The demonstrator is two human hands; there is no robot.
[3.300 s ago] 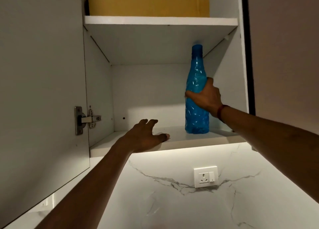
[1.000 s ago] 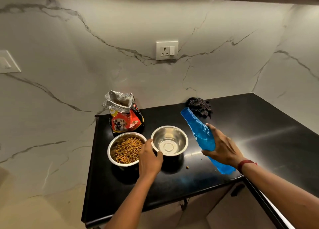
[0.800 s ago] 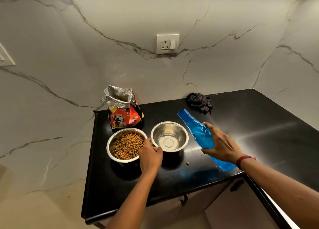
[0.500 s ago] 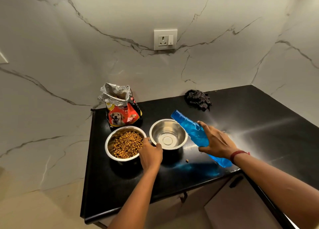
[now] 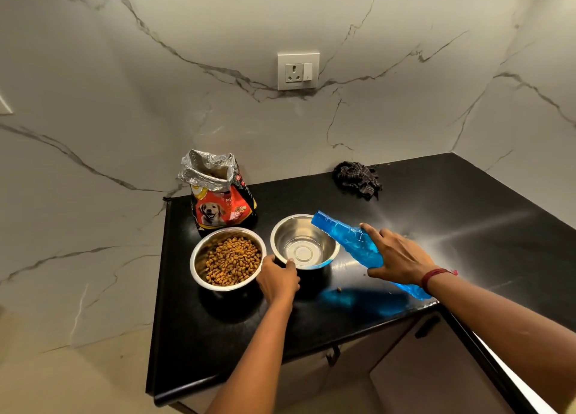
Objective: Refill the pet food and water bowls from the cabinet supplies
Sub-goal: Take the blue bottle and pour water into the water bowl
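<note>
Two steel bowls stand side by side on the black counter (image 5: 467, 214), in front of the marble wall.

Change since earlier frames:
- The blue bottle (image 5: 347, 240) stood upright on a cabinet shelf some seconds ago. It is now down at the counter and tipped over.
- Half a second ago its neck end was beside the empty bowl (image 5: 288, 236). It now lies over that bowl's right rim, and the bottle is nearer to level.
- The left hand (image 5: 277, 281) has stayed at the empty bowl's near-left rim.

Items:
1. Blue bottle: translucent textured plastic, neck pointing left and slightly up, base low over the counter's front edge. It throws a blue tint on the surface below. Whether a cap is on cannot be told.
2. Right hand (image 5: 400, 257): wraps the bottle's middle, fingers spread over the top, a red thread (image 5: 436, 275) at the wrist.
3. Left hand: fingers and thumb curled on the empty bowl's rim, gripping it.
4. Empty bowl: polished inside, bottom showing.
5. Food bowl (image 5: 194, 257): left of the empty one, holding brown kibble (image 5: 233, 260).
6. Food bag (image 5: 223, 203): opened, foil top crumpled, just behind the food bowl.
7. One loose kibble piece (image 5: 338, 289): on the counter near the bottle.
8. Dark cloth (image 5: 357, 179): bunched by the back wall.
9. Wall socket (image 5: 298, 70): above the counter.
</note>
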